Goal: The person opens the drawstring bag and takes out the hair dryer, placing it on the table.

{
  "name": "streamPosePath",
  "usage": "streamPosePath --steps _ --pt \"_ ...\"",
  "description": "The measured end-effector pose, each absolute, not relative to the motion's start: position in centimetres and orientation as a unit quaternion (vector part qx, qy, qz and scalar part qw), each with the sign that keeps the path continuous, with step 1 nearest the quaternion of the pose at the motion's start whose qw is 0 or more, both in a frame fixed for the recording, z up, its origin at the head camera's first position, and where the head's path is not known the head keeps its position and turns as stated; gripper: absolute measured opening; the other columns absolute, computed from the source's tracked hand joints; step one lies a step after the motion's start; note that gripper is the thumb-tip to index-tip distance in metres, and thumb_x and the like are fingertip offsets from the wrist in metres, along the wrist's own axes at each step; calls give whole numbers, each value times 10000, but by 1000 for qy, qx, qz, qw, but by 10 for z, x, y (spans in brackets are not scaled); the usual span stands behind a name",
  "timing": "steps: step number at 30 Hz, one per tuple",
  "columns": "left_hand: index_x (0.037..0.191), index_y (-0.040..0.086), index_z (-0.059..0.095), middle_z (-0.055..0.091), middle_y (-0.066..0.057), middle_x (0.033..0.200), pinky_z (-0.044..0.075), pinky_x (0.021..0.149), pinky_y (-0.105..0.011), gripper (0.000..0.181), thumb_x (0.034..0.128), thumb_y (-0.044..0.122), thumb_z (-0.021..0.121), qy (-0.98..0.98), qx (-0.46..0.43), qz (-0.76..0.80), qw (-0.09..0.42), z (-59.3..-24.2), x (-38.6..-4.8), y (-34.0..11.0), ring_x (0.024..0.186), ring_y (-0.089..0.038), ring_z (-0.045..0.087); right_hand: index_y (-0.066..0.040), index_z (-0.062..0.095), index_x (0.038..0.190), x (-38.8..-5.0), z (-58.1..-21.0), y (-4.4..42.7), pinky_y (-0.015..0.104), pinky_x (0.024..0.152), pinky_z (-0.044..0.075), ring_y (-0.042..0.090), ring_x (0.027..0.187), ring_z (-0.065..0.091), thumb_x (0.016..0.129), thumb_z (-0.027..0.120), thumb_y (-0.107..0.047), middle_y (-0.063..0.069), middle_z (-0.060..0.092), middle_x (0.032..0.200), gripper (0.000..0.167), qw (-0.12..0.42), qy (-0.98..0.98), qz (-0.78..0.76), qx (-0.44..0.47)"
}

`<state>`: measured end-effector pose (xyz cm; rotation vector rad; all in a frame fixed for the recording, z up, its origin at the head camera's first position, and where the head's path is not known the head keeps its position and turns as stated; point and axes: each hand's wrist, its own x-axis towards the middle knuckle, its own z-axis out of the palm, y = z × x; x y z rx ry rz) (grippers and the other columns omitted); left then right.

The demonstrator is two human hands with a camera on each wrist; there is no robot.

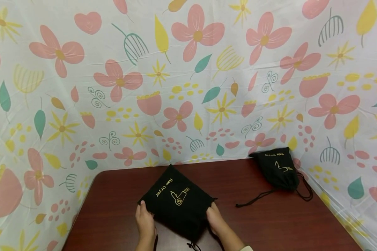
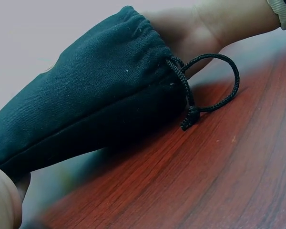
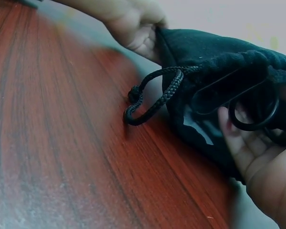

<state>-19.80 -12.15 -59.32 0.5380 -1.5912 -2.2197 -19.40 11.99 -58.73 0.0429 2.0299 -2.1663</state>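
The black bag was pinched by the left hand cornerwise. Its mouth was touched by the right hand, grip unclear

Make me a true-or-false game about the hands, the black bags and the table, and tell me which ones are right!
1. The left hand holds a corner of the nearer bag. True.
2. The other bag has a hair dryer drawn on it. True.
3. The right hand rests on the other bag. False: it is at the open mouth of the nearer bag.
4. The writing on both bags is pink. False: it is gold.
5. The other bag has its cord lying on the table. True.
6. The table is bright green. False: it is reddish brown.
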Motion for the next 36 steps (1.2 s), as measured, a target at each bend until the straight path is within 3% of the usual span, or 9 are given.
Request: streamPosePath --steps 4,7,12,14,22,30,32,36 --pt "1119 32 601 661 111 770 533 721 -246 416 1112 321 301 -572 211 -772 182 -594 -199 -123 769 -62 636 94 204 1551 -195 -589 121 462 1116 411 484 1440 325 1046 513 -293 334 239 1599 707 86 676 -731 8" --pt "1026 62 597 585 99 685 509 683 -245 392 1107 325 318 -575 226 -763 188 -595 -200 -125 699 -68 586 89 329 1504 -196 -588 120 334 974 480 305 1277 540 1018 566 -264 282 428 1505 646 84 662 -745 6" --pt "930 90 566 497 97 620 483 637 -244 380 1104 336 334 -570 234 -763 195 -595 -201 -129 627 -67 531 64 385 1480 -197 -588 121 298 906 522 84 1043 633 1016 569 -249 120 571 1389 590 99 643 -759 -6" --pt "932 87 574 496 97 613 480 631 -246 382 1104 334 338 -566 235 -765 198 -595 -202 -130 619 -67 529 49 380 1493 -198 -588 122 292 910 520 73 1048 637 1023 557 -255 65 588 1369 588 107 645 -757 -12" --pt "1008 67 600 565 98 662 495 665 -235 390 1103 335 333 -561 241 -767 199 -593 -202 -133 673 -64 563 14 447 1434 -202 -587 123 344 762 554 132 865 679 1017 564 -286 -36 702 1010 527 136 627 -767 -7" --pt "1027 82 600 565 116 687 491 684 -233 395 1104 358 328 -567 244 -762 197 -592 -202 -137 703 -54 565 -58 554 1268 -202 -588 126 335 704 493 135 788 661 997 591 -241 -16 689 962 329 145 614 -776 -10" --pt "1021 71 592 544 110 667 489 677 -236 399 1105 358 328 -565 247 -763 195 -592 -202 -138 688 -57 555 -59 552 1282 -203 -588 127 330 701 494 131 786 662 998 593 -256 -17 691 968 348 147 616 -774 -16" --pt "1144 45 608 639 135 765 497 713 -219 413 1107 337 318 -556 251 -767 198 -593 -202 -139 752 -39 596 -52 513 1392 -203 -589 128 317 701 503 132 838 687 1004 584 -264 -19 704 1040 448 148 618 -771 -28"
